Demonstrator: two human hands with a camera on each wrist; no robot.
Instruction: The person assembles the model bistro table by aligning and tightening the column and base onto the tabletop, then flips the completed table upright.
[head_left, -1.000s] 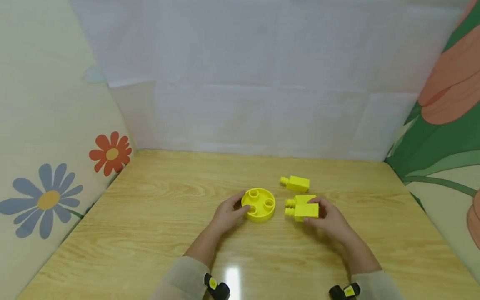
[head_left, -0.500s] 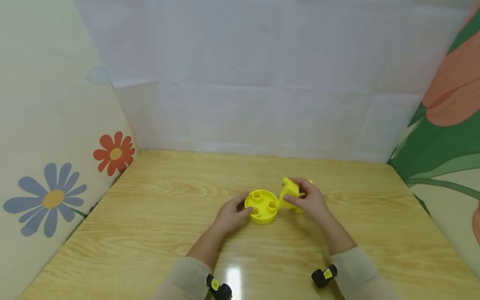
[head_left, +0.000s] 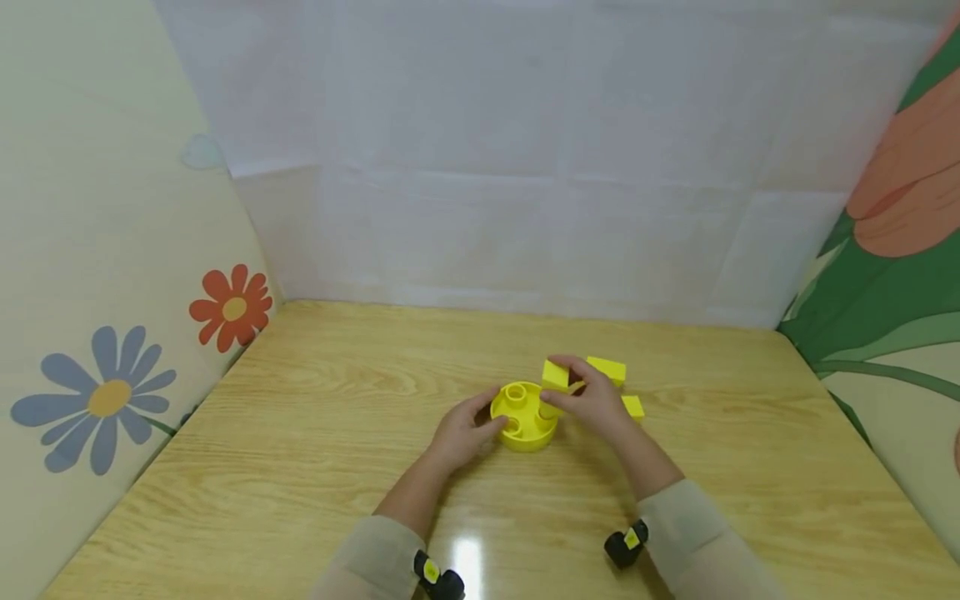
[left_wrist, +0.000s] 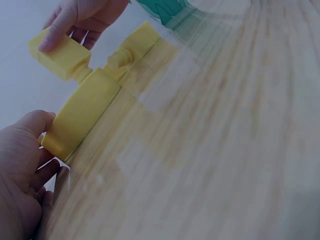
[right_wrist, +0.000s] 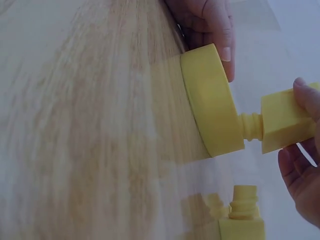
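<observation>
Change noted: a second ago the held block lies level, right of the round base; now it stands upended over the base's right side, neck downward. We read this as lining up one with the other; whether the neck is seated, we cannot tell. Right hand: fingers pinch the block above the rim. Left hand: fingers clamped on the base's left edge, base resting on the surface. Far block and near block lie rightward, partly hidden.
</observation>
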